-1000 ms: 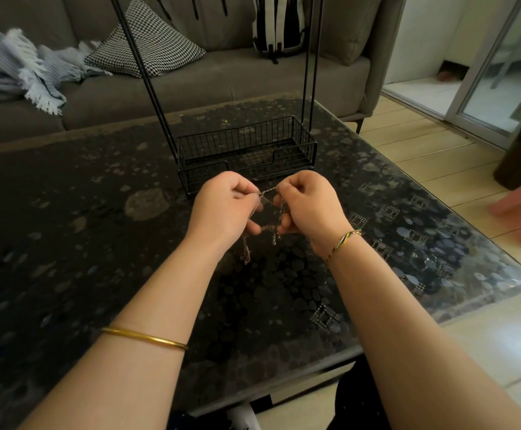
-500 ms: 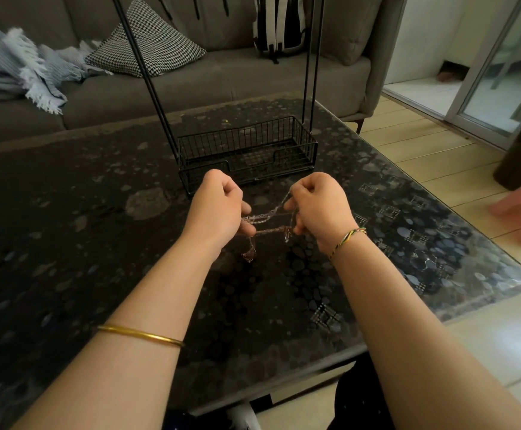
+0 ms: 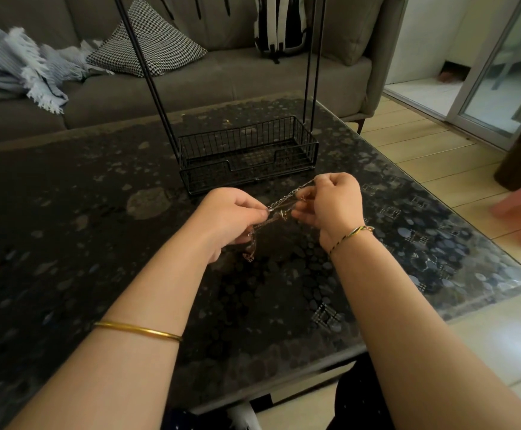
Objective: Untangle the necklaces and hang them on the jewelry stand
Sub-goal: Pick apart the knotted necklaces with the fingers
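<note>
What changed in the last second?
The right hand pulled rightward, away from the left hand, stretching the tangled necklaces into a line between them. Both hands keep pinching the chains. The jewelry stand has not moved.

The thin necklaces are tangled and pulled tight in the air, near the tall black wire stand.
</note>
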The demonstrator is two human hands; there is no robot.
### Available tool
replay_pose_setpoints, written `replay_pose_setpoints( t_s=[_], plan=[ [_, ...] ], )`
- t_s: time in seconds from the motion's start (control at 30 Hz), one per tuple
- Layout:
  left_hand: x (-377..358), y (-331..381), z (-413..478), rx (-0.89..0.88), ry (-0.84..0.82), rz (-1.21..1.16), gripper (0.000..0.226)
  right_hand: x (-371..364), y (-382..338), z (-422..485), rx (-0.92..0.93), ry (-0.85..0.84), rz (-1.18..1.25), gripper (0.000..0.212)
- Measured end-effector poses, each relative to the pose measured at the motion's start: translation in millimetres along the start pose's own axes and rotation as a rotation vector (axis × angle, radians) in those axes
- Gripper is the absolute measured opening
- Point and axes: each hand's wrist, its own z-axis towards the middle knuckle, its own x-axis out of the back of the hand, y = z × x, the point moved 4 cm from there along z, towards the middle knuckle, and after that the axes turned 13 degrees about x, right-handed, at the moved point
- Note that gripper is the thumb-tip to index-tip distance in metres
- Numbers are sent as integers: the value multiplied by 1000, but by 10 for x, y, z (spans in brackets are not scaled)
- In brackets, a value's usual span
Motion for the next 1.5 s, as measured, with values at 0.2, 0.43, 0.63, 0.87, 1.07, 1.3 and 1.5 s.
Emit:
replay_pose_setpoints(
  t_s=[0.2, 0.43, 0.63, 0.87, 1.07, 1.3, 1.5],
  plan=[
    [26, -28, 18, 23, 51, -4, 14, 33, 32, 7, -167, 30, 197, 20],
    [65, -28, 38, 79, 74, -256, 13, 1, 74, 2, -257, -29, 244, 23],
    [150, -33, 35, 59, 153, -472, 14, -48, 9, -83, -93, -353, -217, 9],
    [166, -36, 48, 78, 224, -464, 13, -94, -16, -137, 33, -359, -292, 18],
    [102, -7, 59, 89, 132, -360, 9, -93, -29, -110, -59, -246, -3, 21],
    [81, -32, 47, -45, 210, 18, 16, -35, -74, -94, -112, -140, 192, 20],
    [135, -74, 83, -21, 279, -4, 20, -5, -27, -52, -68, -95, 50, 18]
  ],
)
